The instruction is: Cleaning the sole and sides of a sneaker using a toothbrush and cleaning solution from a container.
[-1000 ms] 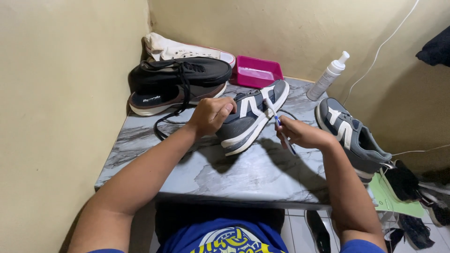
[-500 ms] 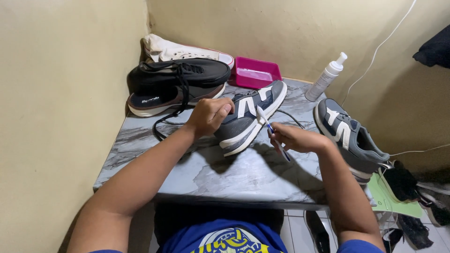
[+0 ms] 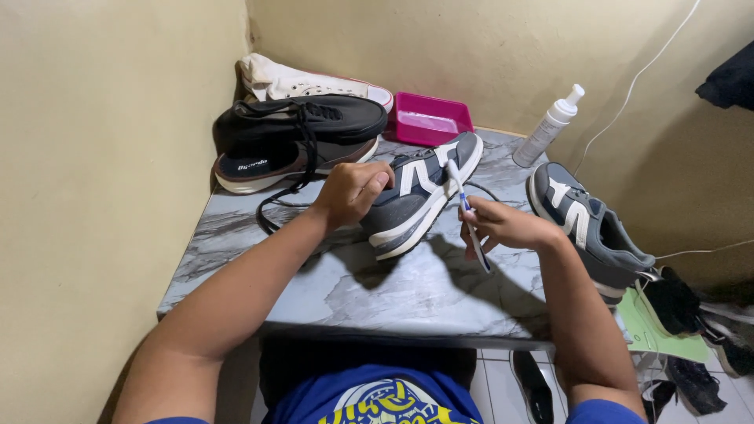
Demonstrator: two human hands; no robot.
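Yellowish plaster walls close in a corner where a grey marbled surface (image 3: 377,290) carries several shoes. On it, the left hand (image 3: 349,192) has its grip clamped on the heel end of a grey sneaker with white stripes (image 3: 420,196), which lies tipped on its side near the middle with its pale sole edge turned toward the person. The right hand (image 3: 503,228) has its grip closed around a toothbrush (image 3: 465,212), held upright with the head close against the sneaker's side near the toe end. The step in hand looks like brushing the upper; a further stroke would call for the left hand to keep the shoe braced while the bristles press along the striped panel. The matching sneaker (image 3: 585,228) sits at the right edge of the surface, well apart from the hands. Behind, a black shoe (image 3: 302,122) is stacked on a dark shoe with a pale sole (image 3: 275,161), with a white canvas shoe (image 3: 306,78) against the wall, a pink tray (image 3: 430,119) beside it, and a white pump bottle (image 3: 547,129) standing near the back.
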